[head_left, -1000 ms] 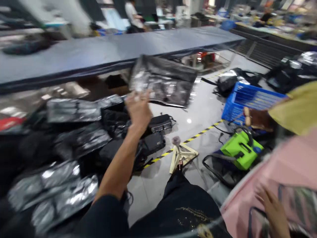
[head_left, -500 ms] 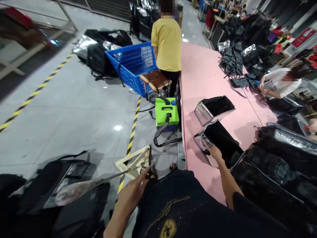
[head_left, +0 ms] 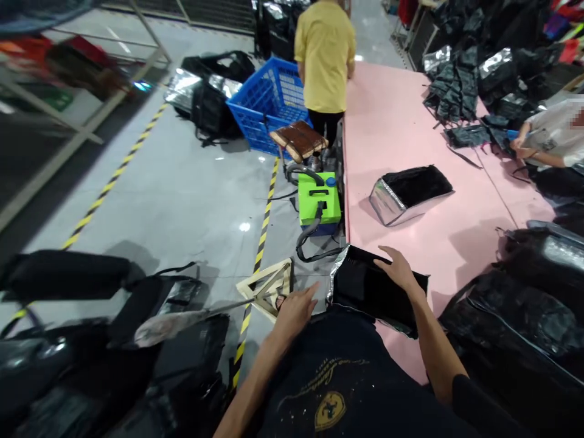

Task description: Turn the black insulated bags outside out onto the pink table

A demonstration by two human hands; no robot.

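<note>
A black, open-topped insulated bag point(head_left: 365, 283) with a silver foil rim lies close to my body, across the edge of the pink table point(head_left: 378, 109). Over its far side my right hand point(head_left: 396, 271) is open with thumb and fingers apart; whether it touches the fabric I cannot tell. My left hand point(head_left: 295, 310) is open, fingers stretched toward the foil rim, with a small gap between. Farther up the table stands a second bag point(head_left: 415, 188) of the same kind, its silver side facing me.
A green machine with a black hose point(head_left: 319, 201) stands on the floor beside the table. Past it are a stool point(head_left: 298, 140), a blue crate point(head_left: 255, 118) and a person in yellow point(head_left: 323, 61). Black bags point(head_left: 524, 316) are heaped at right; more bags point(head_left: 187, 359) lie at left.
The nearer bag has slid left toward me, over the table edge. My right hand has let go of its foil rim and opened. My left hand has moved right, toward the bag.
</note>
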